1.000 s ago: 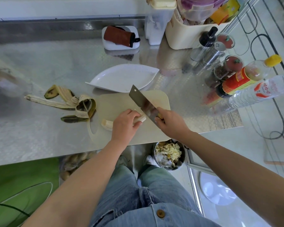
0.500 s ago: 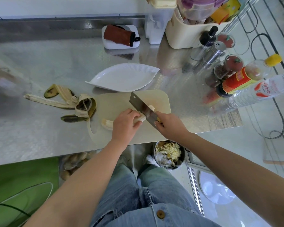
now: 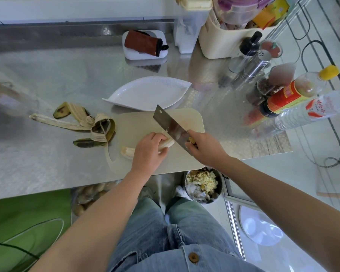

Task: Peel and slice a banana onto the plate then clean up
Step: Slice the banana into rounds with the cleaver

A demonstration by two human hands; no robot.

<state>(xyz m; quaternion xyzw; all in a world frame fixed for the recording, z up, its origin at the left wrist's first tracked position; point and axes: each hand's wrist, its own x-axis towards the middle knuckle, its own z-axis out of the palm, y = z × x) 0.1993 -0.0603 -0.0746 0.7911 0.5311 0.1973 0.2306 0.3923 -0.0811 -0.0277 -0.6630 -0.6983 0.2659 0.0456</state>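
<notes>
peeled banana [image 3: 128, 152] lies across the cutting board [image 3: 192, 119], near its front edge, long axis roughly left-right. left hand [image 3: 148, 152] rests on top of the banana's middle, fingers curled over it and pinning it to the board; only the left tip and a short stretch at the right end show. right hand [image 3: 205, 149] is wrapped tight around the cleaver [image 3: 169, 124] handle, which is mostly hidden in the fist. the blade runs diagonally from the hand toward the far left, its edge down at the banana's right end, just beside the left fingertips. can't tell if the edge is in the fruit or only touching it. the board area behind the blade is blurred, so any slices there are unreadable. white leaf-shaped plate [image 3: 147, 93] sits just behind the board's far edge. peel [image 3: 98, 128] lies splayed on the steel counter [image 3: 47, 75], left of the board, one strip touching the board's left edge. bottles [image 3: 294, 95] and shakers are clustered at the right end of the counter, well apart from the board. scrap bin [image 3: 202, 185] stands on the floor below the counter edge, under the right forearm.
</notes>
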